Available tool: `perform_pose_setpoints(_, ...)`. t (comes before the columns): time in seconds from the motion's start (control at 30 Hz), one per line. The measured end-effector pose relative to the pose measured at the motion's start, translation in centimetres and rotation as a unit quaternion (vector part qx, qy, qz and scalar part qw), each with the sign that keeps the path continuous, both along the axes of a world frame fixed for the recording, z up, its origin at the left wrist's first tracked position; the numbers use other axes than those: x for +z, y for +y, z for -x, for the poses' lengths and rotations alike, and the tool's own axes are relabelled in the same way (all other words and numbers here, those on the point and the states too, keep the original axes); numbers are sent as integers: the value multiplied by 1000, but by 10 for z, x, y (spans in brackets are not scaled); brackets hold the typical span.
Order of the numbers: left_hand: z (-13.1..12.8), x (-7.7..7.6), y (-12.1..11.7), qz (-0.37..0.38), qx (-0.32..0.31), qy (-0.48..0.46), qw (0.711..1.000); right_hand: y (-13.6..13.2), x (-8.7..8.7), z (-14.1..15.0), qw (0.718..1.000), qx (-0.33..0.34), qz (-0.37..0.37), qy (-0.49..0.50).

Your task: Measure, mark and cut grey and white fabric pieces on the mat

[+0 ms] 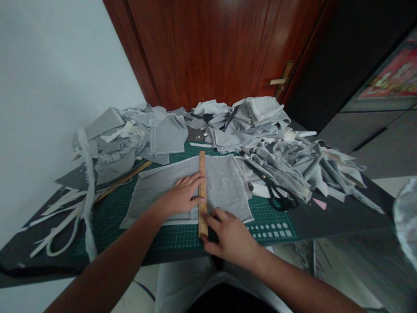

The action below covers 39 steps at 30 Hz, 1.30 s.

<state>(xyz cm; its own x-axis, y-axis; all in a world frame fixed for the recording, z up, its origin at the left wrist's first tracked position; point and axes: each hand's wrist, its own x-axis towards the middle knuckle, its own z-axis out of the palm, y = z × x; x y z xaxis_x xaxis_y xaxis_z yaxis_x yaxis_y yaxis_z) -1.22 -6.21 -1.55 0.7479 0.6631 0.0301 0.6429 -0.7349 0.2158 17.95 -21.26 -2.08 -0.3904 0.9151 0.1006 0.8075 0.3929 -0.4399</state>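
A wooden ruler [202,191] lies upright in the view across a piece of grey fabric [224,180]. My left hand [182,195] rests flat on the cloth, its fingers spread and their tips touching the ruler's left edge. At the ruler's near end my right hand [228,234] is closed, thumb and fingers gripping the wood. Beneath the fabric is a green cutting mat [182,241] with a printed grid. Black-handled scissors [280,195] lie right of the cloth, their blades partly over fabric scraps.
Grey fabric heaps stand at the back left [124,134] and back right [257,117]. Tangled scraps [299,165] spread to the right. Pale strips [65,208] and a long wooden stick [122,182] lie left. A wooden door [211,52] stands behind the table.
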Motion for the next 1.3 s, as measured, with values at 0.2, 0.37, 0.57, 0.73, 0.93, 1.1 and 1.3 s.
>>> perform_pose_setpoints(0.2, 1, -6, 0, -3, -17, -54, 998, -2, -2, -3, 1000, 6, 2, 26)
perform_pose_setpoints(0.37, 2, -8, 0, 25, -36, -75, 996, -2, -6, -4, 999, -3, -12, 36)
perform_pose_setpoints(0.57, 1, -3, -1, 32, -34, -59, 997, -1, -10, -2, 999, 4, -10, 41)
perform_pose_setpoints(0.73, -1, 1, -2, 38, -41, -22, 998, -17, 4, -15, 993, 19, -44, 106)
perform_pose_setpoints(0.93, 2, -6, 6, 46, -46, -34, 997, -40, 3, -155, 917, -326, -230, -8)
perform_pose_setpoints(1.1, 2, -9, 9, 54, -42, -40, 997, -54, -45, -267, 860, -458, -160, -157)
perform_pose_setpoints(1.3, 0, -7, 8, 60, -33, -41, 997, -59, -44, -274, 887, -429, -145, -90)
